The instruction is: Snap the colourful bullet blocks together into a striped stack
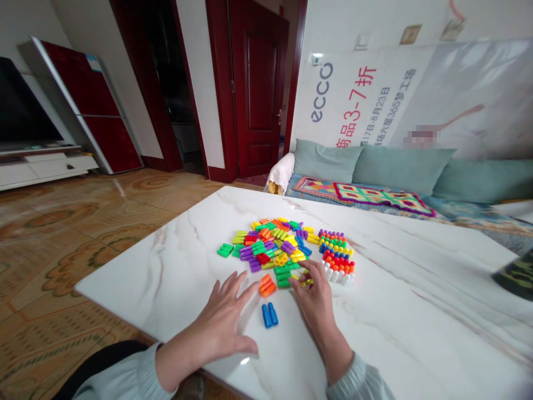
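A pile of small coloured plastic blocks [275,244] lies on a white marble table [175,272]. To its right stands a joined block of rows in purple, yellow, red and white [338,256]. My left hand [222,314] lies flat and open on the table, fingers spread, just left of an orange piece [267,285] and a blue piece [270,314]. My right hand [316,297] reaches into the pile's near edge, its fingers curled on yellow and green pieces [306,281] beside the joined block. What it grips is partly hidden.
A green piece [225,250] lies apart at the pile's left. A sofa [400,172] with teal cushions and a crocheted cover stands behind the table. A dark patterned object [516,275] rests at the table's right edge. A patterned tiled floor [62,233] lies to the left.
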`<state>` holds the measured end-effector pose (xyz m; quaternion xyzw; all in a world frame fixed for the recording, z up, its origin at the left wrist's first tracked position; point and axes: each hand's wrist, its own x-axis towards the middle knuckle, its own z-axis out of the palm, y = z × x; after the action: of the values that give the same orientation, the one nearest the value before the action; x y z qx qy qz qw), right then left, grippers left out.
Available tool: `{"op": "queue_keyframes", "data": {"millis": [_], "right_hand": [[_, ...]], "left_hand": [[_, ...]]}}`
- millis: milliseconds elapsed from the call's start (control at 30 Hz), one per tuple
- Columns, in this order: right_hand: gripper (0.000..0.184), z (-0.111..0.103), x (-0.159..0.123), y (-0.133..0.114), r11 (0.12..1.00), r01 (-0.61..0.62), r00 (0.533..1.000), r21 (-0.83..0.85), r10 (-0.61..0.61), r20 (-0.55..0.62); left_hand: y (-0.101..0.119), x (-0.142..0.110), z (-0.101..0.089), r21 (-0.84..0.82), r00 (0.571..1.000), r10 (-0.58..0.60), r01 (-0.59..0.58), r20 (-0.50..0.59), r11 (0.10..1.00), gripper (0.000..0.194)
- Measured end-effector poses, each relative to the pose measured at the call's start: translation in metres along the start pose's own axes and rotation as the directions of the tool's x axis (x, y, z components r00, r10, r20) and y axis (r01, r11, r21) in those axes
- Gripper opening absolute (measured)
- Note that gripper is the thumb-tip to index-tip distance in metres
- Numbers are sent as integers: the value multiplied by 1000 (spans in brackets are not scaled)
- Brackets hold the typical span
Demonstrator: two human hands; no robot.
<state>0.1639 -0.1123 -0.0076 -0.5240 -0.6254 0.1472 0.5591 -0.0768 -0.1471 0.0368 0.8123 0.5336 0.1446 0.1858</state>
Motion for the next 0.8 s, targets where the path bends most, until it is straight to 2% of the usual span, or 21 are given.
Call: {"op": "queue_keyframes", "data": {"millis": [100, 233, 367, 500, 567, 667, 800], "right_hand": [[23, -1, -2, 1, 997, -31, 999, -65, 33, 34], [24, 0, -3, 2, 990, -65, 995, -128, 74, 73], [21, 0, -2, 1, 989, -42, 995, -144, 55, 83], [18, -2, -3, -1, 992, -41, 992, -123, 55, 111], [18, -3, -4, 0, 989, -55, 995, -140, 67, 80], [20, -6, -4, 2, 978, -110, 994, -178, 105, -37], [23, -11, -5, 3, 937, -221, 970, -271, 183, -159]], "left_hand": [[4, -11, 26, -4, 996, -61, 62, 64, 998, 113], [8, -10, 46, -22, 999, -43, 43, 14, 999, 110], [12, 6, 51, 35, 999, -14, 15, -38, 999, 97], [9, 24, 49, 110, 995, -36, 47, -93, 993, 74], [3, 32, 47, 139, 992, -50, 66, -117, 988, 66], [-4, 42, 43, 161, 988, -74, 95, -133, 982, 63], [-10, 46, 42, 159, 981, -52, 82, -188, 984, 61]]}}
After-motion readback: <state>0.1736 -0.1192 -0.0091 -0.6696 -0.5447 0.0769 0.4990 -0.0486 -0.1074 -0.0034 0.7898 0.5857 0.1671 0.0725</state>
